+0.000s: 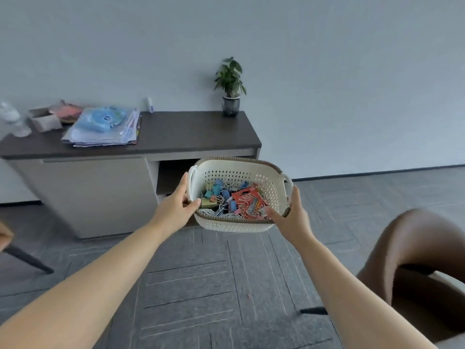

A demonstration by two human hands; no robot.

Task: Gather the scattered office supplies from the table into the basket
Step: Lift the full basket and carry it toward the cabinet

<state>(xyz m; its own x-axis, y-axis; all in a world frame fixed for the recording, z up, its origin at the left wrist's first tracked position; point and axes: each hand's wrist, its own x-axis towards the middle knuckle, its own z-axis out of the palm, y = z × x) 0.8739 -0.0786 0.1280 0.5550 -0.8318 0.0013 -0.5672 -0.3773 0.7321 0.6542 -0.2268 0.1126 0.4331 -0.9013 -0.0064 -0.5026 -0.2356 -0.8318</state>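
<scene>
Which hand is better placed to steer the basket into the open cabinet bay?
Left, probably: left hand grips the basket rim directly before the open bay; right hand holds the far side.

Perforated matt plastic basket point(264, 190); smooth dark cabinet top point(191, 132); carpet floor point(201, 285)

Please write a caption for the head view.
Left hand and right hand hold a white basket of binder clips.
</scene>
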